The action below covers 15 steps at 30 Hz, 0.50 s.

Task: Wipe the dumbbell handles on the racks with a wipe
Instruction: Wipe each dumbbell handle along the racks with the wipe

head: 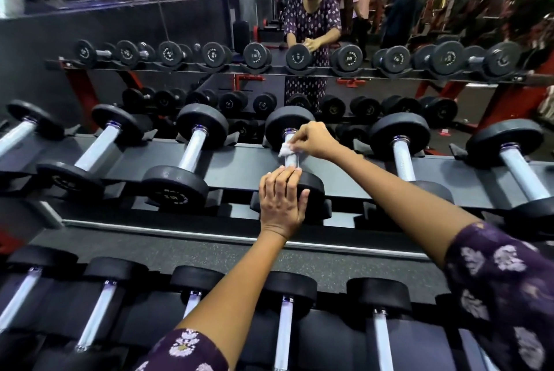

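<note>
A black dumbbell with a silver handle (pixel 290 160) lies on the upper shelf of the rack (pixel 239 157), straight ahead of me. My right hand (pixel 313 140) pinches a small white wipe (pixel 284 149) against the upper part of that handle. My left hand (pixel 281 201) lies flat with straight fingers on the dumbbell's near weight head (pixel 311 187). More dumbbells (pixel 192 154) line the shelf on both sides.
A lower shelf of dumbbells (pixel 283 325) runs under my forearms. A mirror (pixel 329 41) behind the rack reflects me, the racks and other people in the gym. Red frame legs (pixel 84 92) stand at the left and right.
</note>
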### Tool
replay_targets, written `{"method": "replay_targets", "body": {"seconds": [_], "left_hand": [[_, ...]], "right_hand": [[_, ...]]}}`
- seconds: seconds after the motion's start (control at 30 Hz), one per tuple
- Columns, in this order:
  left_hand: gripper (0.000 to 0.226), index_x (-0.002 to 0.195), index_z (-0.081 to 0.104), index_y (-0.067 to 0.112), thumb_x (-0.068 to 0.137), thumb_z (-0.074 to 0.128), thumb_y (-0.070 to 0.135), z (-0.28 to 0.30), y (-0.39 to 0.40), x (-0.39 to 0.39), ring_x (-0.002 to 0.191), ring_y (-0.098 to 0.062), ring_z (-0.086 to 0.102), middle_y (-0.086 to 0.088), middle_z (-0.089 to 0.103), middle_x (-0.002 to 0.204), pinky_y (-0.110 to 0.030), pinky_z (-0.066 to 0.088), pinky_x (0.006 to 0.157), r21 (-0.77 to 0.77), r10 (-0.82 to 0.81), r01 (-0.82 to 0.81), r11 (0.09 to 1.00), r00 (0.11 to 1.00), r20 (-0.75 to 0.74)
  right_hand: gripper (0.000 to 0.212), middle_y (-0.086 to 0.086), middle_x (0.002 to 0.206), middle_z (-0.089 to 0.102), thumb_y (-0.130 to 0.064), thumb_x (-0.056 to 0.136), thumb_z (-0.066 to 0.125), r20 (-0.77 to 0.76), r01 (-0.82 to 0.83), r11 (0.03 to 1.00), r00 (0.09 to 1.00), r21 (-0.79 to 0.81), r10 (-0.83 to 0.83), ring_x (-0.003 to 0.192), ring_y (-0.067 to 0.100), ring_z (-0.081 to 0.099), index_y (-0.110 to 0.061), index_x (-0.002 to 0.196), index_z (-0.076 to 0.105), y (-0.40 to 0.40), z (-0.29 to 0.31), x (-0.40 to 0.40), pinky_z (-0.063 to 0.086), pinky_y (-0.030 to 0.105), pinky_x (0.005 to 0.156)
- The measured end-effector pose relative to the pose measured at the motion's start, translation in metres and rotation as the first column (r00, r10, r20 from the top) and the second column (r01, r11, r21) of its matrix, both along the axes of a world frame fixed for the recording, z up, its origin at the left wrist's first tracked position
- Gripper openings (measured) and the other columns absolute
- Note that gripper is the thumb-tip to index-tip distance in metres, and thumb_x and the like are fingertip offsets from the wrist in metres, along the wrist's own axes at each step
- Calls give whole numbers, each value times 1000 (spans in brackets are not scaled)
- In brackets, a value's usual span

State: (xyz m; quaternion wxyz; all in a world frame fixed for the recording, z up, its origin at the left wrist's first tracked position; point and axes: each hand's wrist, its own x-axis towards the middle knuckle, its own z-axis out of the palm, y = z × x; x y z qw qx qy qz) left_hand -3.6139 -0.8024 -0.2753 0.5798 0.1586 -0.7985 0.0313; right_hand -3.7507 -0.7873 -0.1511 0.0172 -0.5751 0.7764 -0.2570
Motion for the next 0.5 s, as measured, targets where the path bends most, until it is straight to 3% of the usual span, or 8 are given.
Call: {"method": "replay_targets", "body": {"seconds": [0.1, 0.2, 0.27, 0.33, 0.4, 0.5], "left_hand": [[41, 124, 45, 10, 104, 24, 39, 1, 1, 1, 112, -26, 45, -7, 43, 124, -43, 35, 98, 10, 0, 0, 1000, 1000, 10], [43, 124, 45, 10, 104, 23, 40, 0, 2, 2, 112, -26, 44, -7, 42, 124, -44, 35, 98, 23, -4, 4, 1000, 1000, 15], [43, 124, 44, 9, 104, 23, 40, 0, 1, 2, 113, -27, 44, -7, 42, 125, -44, 34, 99, 30, -1, 0, 1000, 1000, 18], [43, 124, 44, 9, 104, 22, 40, 1, 2, 1, 112, -27, 44, -8, 42, 124, -44, 34, 98, 33, 6, -6, 999, 1000, 15], [43, 123, 44, 9, 104, 22, 40, 0, 3, 2, 112, -27, 45, -8, 42, 124, -44, 34, 98, 27, 6, -6, 1000, 1000, 16], [42, 124, 44, 10, 104, 23, 39, 0, 4, 2, 112, -27, 45, -7, 42, 125, -44, 35, 97, 17, 10, -10, 1000, 1000, 21]], "right_hand": [[14, 16, 87, 72, -7, 76, 70, 86, 93, 992, 993, -80, -86, 82, 18, 65, -2, 87, 75, 0, -7, 1, 32, 3, 55], [13, 9, 76, 69, -8, 74, 73, 124, 19, 995, 992, 94, -31, 62, 3, 55, -2, 85, 75, 18, -12, 5, 35, 3, 53], [11, 10, 72, 66, -3, 73, 72, 246, -49, 984, 969, 173, 5, 54, 3, 52, -1, 84, 74, 26, -11, 8, 40, 6, 52], [12, 9, 73, 65, -2, 73, 71, 260, 11, 995, 965, 103, -38, 60, 9, 54, 0, 85, 74, 23, -9, 4, 41, 10, 54], [14, 8, 77, 67, -1, 73, 68, 192, 172, 985, 967, -7, -167, 71, 11, 54, 0, 86, 73, 9, -10, -6, 37, 10, 57], [15, 17, 84, 70, 5, 72, 59, 291, 303, 950, 918, -80, -268, 73, 18, 55, 0, 79, 71, -5, -23, -11, 49, 27, 72]]}}
